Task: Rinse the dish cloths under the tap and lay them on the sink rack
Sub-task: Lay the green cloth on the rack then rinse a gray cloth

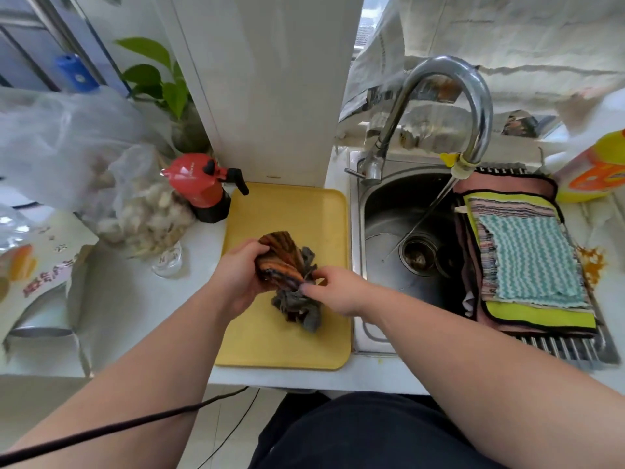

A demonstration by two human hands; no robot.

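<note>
The left hand (236, 275), right hand (338, 292) and forearms (162, 360) were bare; dark trousers (372, 431) covered the lap, a thin black cable (135, 424) alongside.

Your left grip (236, 275) wraps the striped cloth (280, 255), so its near end is covered by your palm. On your right grip (338, 292), the fingertips sink out of sight into the folds of the grey cloth (297, 309). Over on the right, the stacked cloths (531, 262) cover most of the sink rack (558, 350); only bars at lower right show. The yellow bottle (595, 170) runs off the right edge. Far left, the carton (30, 275) is cut off, its print too blurred to read.
</note>
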